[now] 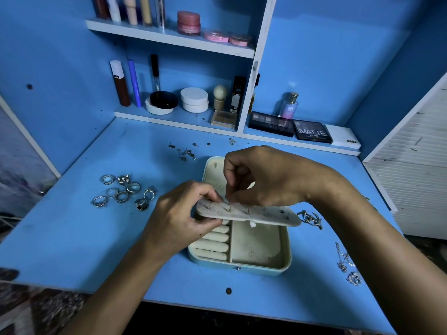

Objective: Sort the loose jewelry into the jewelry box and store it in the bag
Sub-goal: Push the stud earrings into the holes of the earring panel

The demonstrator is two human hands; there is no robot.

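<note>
- A blue desk with blue back and side walls fills the view; white shelves behind the jewelry box hold lipstick tubes, round compacts and jars, and eyeshadow palettes with a perfume bottle stand on the low ledge behind and to the right of the box.
- The jewelry box lies open on the desk, lid tipped back away from the person, ring rolls in its left half, a plain compartment in its right.
- A cluster of silver rings lies left of the box, loose stud earrings just behind its left corner, chains to its right.
- An oblong earring panel is held above the box, long axis left to right, studded with earring posts.
- The left hand grips the panel's left end, thumb above, fingers curled beneath.
- The right hand has fingertips pinched together at the panel's top face, on a post; what it pinches is too small to tell.
</note>
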